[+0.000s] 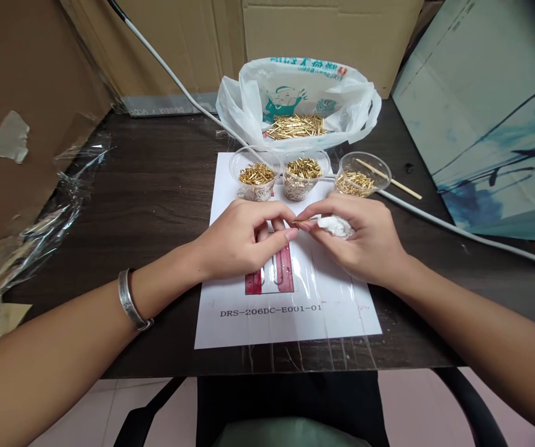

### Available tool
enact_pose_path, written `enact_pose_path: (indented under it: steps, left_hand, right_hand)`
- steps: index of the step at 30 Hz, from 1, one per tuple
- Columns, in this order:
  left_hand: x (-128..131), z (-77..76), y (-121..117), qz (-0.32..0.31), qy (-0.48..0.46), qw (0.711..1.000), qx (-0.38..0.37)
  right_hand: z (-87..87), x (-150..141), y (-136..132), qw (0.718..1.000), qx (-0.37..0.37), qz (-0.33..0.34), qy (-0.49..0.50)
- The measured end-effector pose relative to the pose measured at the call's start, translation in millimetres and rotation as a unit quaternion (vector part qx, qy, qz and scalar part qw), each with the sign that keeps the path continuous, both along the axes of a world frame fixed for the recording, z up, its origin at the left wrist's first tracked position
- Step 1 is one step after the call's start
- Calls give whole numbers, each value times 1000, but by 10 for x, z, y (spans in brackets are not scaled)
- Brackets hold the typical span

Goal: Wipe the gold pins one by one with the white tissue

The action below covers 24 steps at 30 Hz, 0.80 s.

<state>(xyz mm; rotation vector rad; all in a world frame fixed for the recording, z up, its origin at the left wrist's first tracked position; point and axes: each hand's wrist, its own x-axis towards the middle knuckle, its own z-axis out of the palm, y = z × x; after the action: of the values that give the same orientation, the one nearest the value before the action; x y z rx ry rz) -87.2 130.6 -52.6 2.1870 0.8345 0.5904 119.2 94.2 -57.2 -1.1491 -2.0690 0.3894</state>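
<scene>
My left hand point(244, 239) and my right hand point(360, 233) meet over a white printed sheet point(286, 310) taped to the dark table. Both pinch a thin gold pin point(303, 220) between their fingertips. My right hand also clutches a crumpled white tissue point(337, 226). A metal bangle point(130, 301) sits on my left wrist. Just beyond the hands stand three clear plastic cups point(256, 174) filled with gold pins. The right cup point(363, 177) has a wooden stick point(388, 179) resting across it.
A white plastic bag point(295, 102) holding more gold pins lies behind the cups. A white cable point(458, 230) runs across the table. Cardboard boxes point(25, 93) stand at the left and back, crumpled clear film point(30, 242) at left, a pale panel point(495, 112) at right.
</scene>
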Motion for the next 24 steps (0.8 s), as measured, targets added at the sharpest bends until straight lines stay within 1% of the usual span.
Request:
enact_pose_path:
  steps: [5,10,12,16,24]
  left_hand:
    - [-11,16,-15,41,-19,996,73]
    - [-19,29,-15,51,-29,994,96]
    - [-16,16,-10,52,-43,990,120]
    - [-5,-12,-4,54,-69,981,171]
    - [5,-8,-27,73,-77,976,191]
  right_hand:
    - [17,-10,-20,1000,7,-6,-2]
    - [34,19,-26,999,12,-29,4]
    - [26,29,-16,999,32,-28,15]
    - [-2,36,9,994,97,-6,52]
    - [-7,28,9,991,124,3,57]
